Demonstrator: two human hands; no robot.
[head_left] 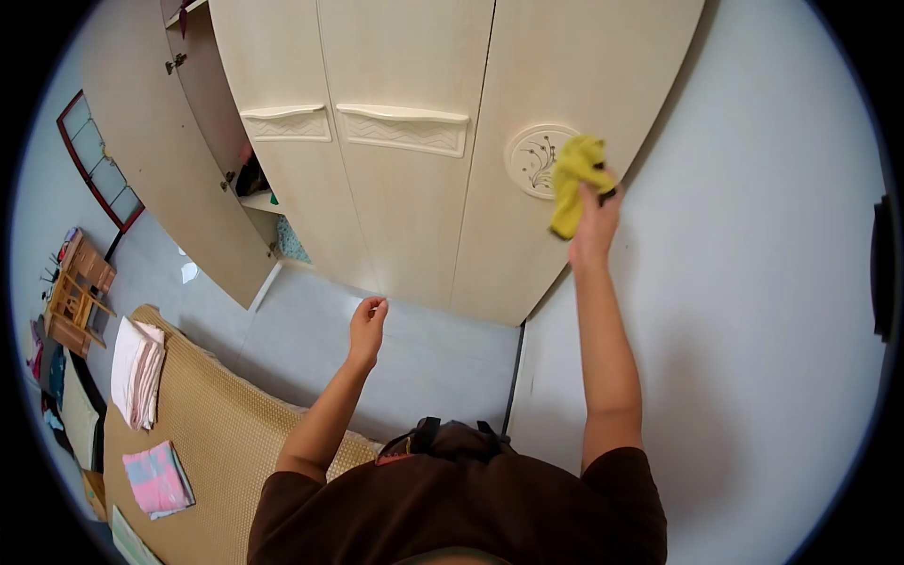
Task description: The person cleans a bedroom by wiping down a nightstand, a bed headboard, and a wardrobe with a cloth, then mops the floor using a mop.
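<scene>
My right hand (595, 231) grips a yellow cloth (569, 188) with dark edging, at the right-hand door of a cream wardrobe (405, 217). The cloth covers the right side of a round medallion (533, 160) with a flower design. Slight blur shows on the cloth and fingers. Held out low in front of the wardrobe, my left hand (368, 330) has its fingers curled in, and nothing shows in it.
A wardrobe door (179, 141) stands open at the left, showing shelves. On the left, a bed with a woven mat (217, 405) bears folded cloths (138, 372). A white wall (744, 282) runs along the right. A wooden chair (80, 306) stands farther off.
</scene>
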